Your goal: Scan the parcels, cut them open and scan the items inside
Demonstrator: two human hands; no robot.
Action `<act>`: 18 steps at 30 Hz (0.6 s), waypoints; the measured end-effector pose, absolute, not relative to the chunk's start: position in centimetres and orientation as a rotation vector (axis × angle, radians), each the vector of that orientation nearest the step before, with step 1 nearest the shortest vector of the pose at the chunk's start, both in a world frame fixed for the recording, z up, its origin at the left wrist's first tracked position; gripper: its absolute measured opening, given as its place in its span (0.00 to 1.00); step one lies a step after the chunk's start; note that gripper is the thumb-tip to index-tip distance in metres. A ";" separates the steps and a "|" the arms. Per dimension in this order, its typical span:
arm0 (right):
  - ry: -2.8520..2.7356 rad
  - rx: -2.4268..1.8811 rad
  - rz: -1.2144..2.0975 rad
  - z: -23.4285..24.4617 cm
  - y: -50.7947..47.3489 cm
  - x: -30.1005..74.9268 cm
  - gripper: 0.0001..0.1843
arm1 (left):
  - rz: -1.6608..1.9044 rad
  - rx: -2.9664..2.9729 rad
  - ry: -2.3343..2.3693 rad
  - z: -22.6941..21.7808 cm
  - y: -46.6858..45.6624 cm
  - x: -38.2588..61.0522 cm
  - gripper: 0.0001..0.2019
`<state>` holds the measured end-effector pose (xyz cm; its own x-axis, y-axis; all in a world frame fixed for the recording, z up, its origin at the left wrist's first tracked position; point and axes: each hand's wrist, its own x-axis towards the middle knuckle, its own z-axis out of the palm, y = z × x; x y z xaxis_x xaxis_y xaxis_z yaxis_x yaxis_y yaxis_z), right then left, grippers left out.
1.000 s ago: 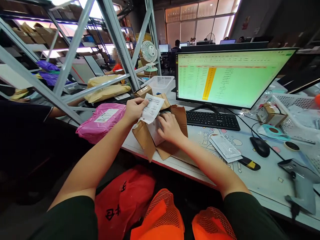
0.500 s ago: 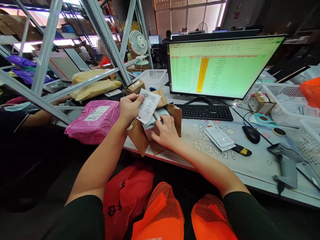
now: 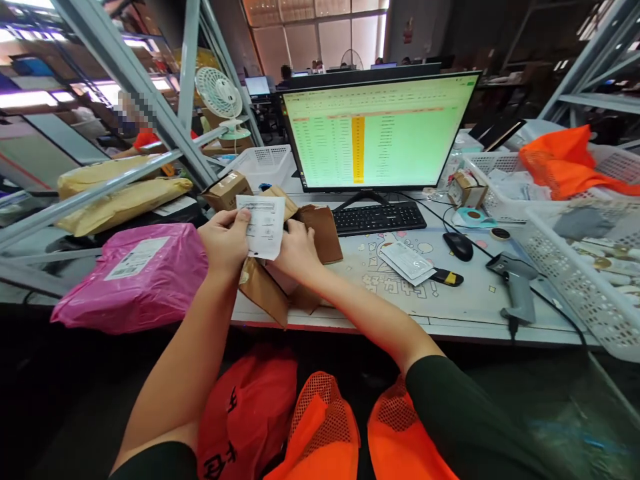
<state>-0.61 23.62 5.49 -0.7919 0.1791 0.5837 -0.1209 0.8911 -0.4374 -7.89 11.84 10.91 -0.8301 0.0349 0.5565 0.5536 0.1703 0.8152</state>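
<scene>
My left hand pinches a white printed paper slip between thumb and fingers, holding it above an opened cardboard box. My right hand is at the box opening, just right of the slip and partly behind it. Its fingers are curled, and their tips are hidden, so what they grip does not show. The box stands near the front edge of the desk with its brown flaps folded out. Its contents are mostly covered by the slip and my hands.
Left of the box lies a pink parcel. Behind are a small carton, a monitor and a keyboard. To the right lie flat white packets, a mouse, a barcode scanner and white baskets.
The view has swung right, so the desk items appear further left. My left hand has raised the slip more upright, and my right hand's fingers have curled and moved partly behind it.
</scene>
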 end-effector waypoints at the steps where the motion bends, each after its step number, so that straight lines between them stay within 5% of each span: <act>1: -2.344 -0.008 0.631 5.3 23.8 -0.3 0.21 | -1.712 -0.533 -2.049 11.1 11.8 -7.8 0.12; 9: -1.830 -0.214 1.127 1.0 32.0 11.4 0.18 | -1.705 -0.480 -2.061 11.3 11.8 -7.3 0.06; 18: -2.609 -0.700 0.371 -5.0 41.4 13.2 0.12 | -1.670 -0.486 -1.952 10.1 12.5 -8.1 0.09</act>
<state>13.17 41.37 -5.01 -0.7888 0.5255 0.3189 0.4160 0.8382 -0.3526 -8.10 12.50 10.06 -0.7998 -0.0626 0.5970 0.5801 0.1751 0.7955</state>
